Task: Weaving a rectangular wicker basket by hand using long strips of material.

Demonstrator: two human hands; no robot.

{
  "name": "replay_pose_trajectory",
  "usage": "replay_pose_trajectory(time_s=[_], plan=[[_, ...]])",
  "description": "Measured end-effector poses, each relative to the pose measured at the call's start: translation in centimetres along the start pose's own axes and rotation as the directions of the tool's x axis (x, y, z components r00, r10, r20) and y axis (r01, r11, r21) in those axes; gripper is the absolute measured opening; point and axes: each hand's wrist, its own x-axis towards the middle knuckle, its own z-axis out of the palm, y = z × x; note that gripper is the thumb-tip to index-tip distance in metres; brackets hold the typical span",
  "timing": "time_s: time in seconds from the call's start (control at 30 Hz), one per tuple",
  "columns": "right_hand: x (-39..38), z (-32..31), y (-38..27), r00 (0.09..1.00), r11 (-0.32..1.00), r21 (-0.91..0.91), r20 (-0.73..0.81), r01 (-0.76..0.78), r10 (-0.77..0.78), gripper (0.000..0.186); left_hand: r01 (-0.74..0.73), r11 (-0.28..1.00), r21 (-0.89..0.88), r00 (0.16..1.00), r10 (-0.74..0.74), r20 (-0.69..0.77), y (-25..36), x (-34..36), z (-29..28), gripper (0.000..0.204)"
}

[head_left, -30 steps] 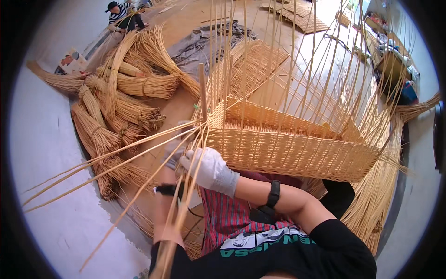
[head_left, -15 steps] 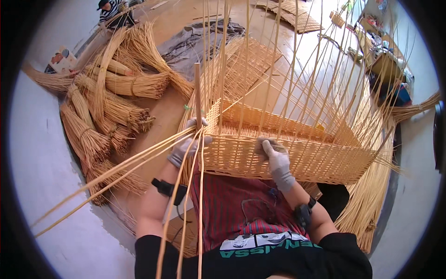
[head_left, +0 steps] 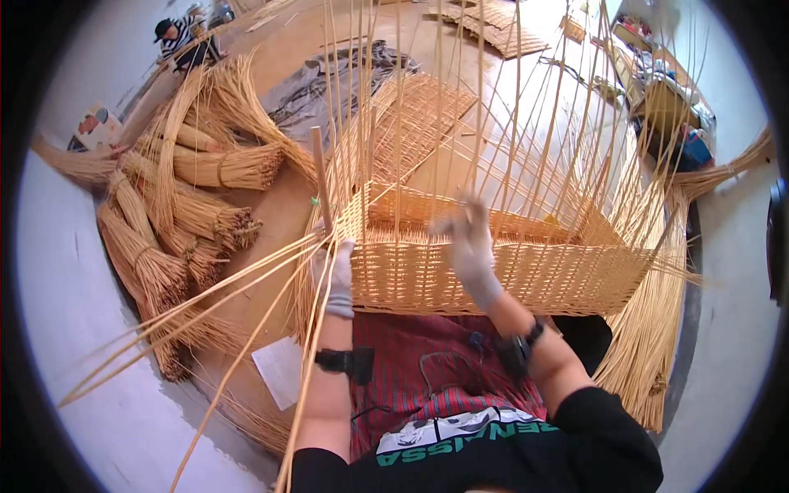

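A half-woven wicker basket point(head_left: 493, 279), long and rectangular, lies across in front of me, with tall upright stakes rising from its walls. My left hand point(head_left: 339, 271), in a pale glove, is at the basket's near left corner. Several loose rods point(head_left: 255, 283) run out from there to the left and down past my arm; its fingers are mostly hidden by rods. A thicker wooden stick point(head_left: 320, 177) stands at that corner. My right hand point(head_left: 472, 251), gloved too, is raised in front of the near wall, fingers apart, their tips blurred over the rim. Nothing shows in it.
Tied bundles of rods point(head_left: 218, 168) are heaped on the left. More long rods point(head_left: 645, 345) lie along the right. Beyond the basket are a woven panel point(head_left: 423, 115) and a dark cloth point(head_left: 345, 78). Another person point(head_left: 185, 45) sits at the far left. A cluttered shelf point(head_left: 670, 111) stands far right.
My right hand has lifted from the basket's near wall, its fingers spreading upward. My left hand has shifted slightly down at the corner, and some hanging rods have swung left. The view has shifted a little.
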Motion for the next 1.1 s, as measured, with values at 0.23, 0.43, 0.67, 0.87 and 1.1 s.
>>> replay_pose_trajectory(time_s=[0.23,0.43,0.67,0.87,1.1], plan=[[-6.0,-10.8,8.4,0.93,0.943,0.129,-0.17,-0.306,0.325,0.02,-0.107,0.992,0.064,0.873,0.124,-0.471,-0.5,-4.5,2.6,0.017],[-2.4,-5.5,3.1,0.973,0.996,0.054,-0.214,-0.072,0.082,0.019,-0.405,0.569,0.716,0.913,0.3,0.278,0.4,-3.7,5.5,0.03],[5.2,-1.3,-0.4,0.947,0.831,-0.476,0.012,0.288,-0.322,0.044,-0.282,0.498,0.82,0.952,0.04,0.303,1.6,-2.6,6.2,0.024],[-2.4,-9.2,1.0,0.973,0.977,-0.158,0.156,-0.146,0.17,0.05,-0.228,0.698,0.679,0.955,0.024,0.296,-0.6,-2.7,6.1,0.014],[12.0,1.4,0.1,0.851,0.489,-0.71,0.321,0.507,-0.415,0.042,-0.145,0.311,0.939,0.989,0.084,0.125,0.6,-4.3,7.5,0.031]])
